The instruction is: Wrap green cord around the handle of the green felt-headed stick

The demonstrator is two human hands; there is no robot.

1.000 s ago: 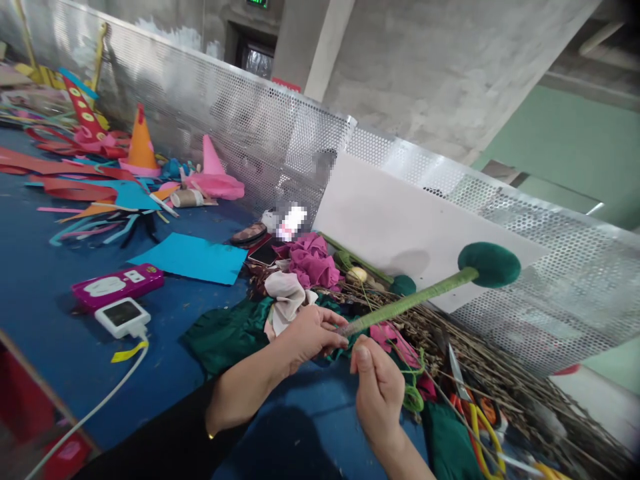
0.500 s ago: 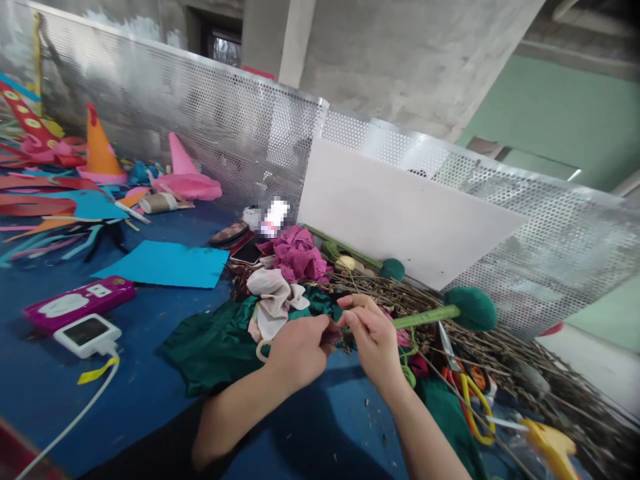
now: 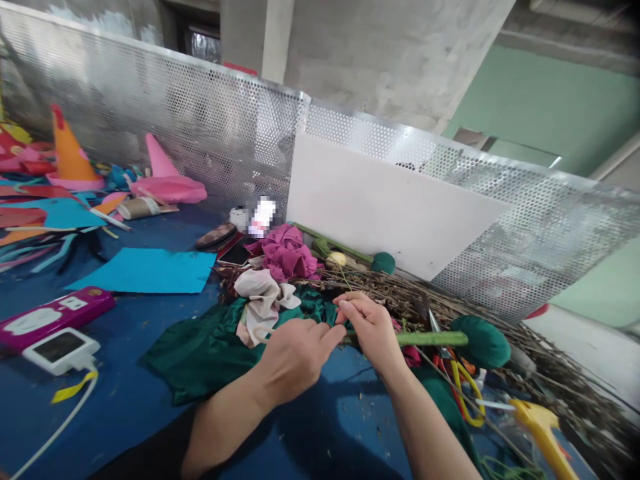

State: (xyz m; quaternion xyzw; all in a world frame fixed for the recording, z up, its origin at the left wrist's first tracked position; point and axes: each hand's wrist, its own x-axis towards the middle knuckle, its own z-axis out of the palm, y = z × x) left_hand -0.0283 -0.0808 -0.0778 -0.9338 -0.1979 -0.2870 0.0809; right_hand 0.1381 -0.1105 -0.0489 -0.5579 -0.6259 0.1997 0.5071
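Green stem, tipped with a dark ball, reaches rightward over the desk from the left hand, whose grip looks clamped on its near end. Across it lies the right hand, fingertips close; whether they pinch anything is hidden. Working that end seems the step; next calls for steadiness.

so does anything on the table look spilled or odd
Mildly: small scraps litter the blue tabletop, and yellow-handled scissors lie jumbled by the dried stems, looking dropped rather than put away. No liquid spill shows.
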